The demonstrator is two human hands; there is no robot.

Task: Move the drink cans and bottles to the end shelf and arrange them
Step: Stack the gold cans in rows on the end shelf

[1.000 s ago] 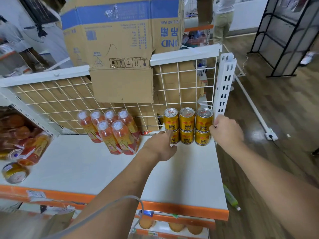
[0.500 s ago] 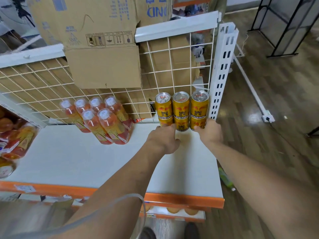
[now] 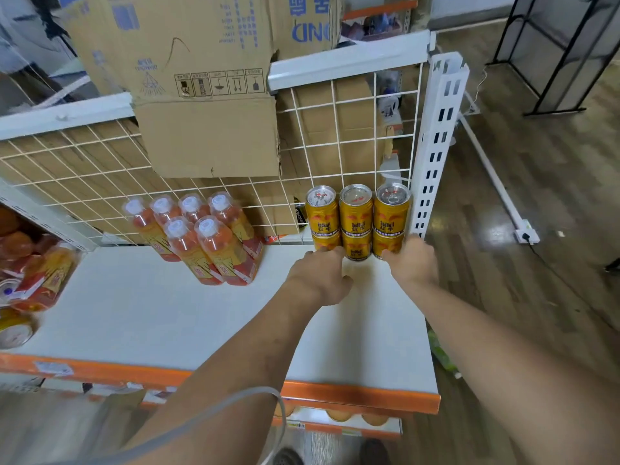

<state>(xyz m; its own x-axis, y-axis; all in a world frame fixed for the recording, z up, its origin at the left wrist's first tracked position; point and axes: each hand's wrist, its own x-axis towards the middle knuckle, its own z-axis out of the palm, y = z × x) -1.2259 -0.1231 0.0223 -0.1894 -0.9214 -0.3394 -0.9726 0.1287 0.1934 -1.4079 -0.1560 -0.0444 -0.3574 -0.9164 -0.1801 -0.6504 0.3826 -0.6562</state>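
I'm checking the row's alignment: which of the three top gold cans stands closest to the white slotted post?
The rightmost top can, right beside the post. The middle can and the left can stand further from it.

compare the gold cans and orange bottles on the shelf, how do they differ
The gold cans are metal, stacked two tiers high; the orange bottles are clear plastic, one tier. The left hand and right hand touch the cans; the bottles sit untouched. Both stand upright.
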